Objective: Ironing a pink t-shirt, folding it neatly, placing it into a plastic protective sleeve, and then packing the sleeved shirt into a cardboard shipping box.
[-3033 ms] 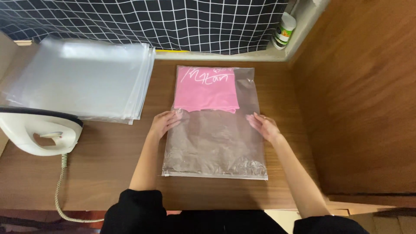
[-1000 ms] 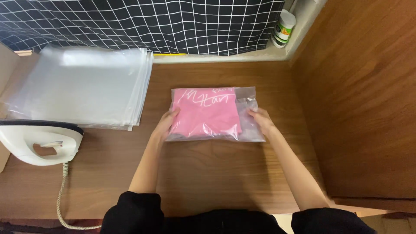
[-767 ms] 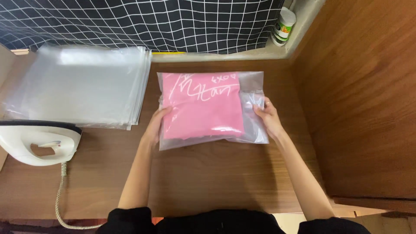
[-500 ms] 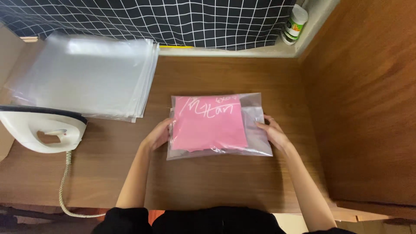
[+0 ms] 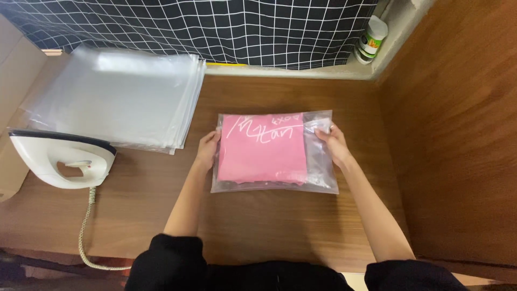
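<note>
A folded pink garment with white script [image 5: 264, 151] lies inside a clear plastic bag [image 5: 321, 172] that is folded over around it, resting on the wooden table [image 5: 269, 226]. My left hand [image 5: 207, 149] grips the bag's left edge. My right hand [image 5: 332, 143] holds the bag's right side near its upper corner. Both hands close on the plastic.
A stack of clear plastic bags [image 5: 118, 97] lies at the back left. A white iron [image 5: 64, 159] with a braided cord [image 5: 86, 226] stands at the left edge. A small white bottle [image 5: 371, 37] sits on the back ledge. A wooden panel [image 5: 458, 134] bounds the right, a checked cloth [image 5: 215, 27] the back.
The long bag was folded up over the garment into a compact packet, lifted and tilted, then brought down flat on the table. My hands shifted higher along its sides.
</note>
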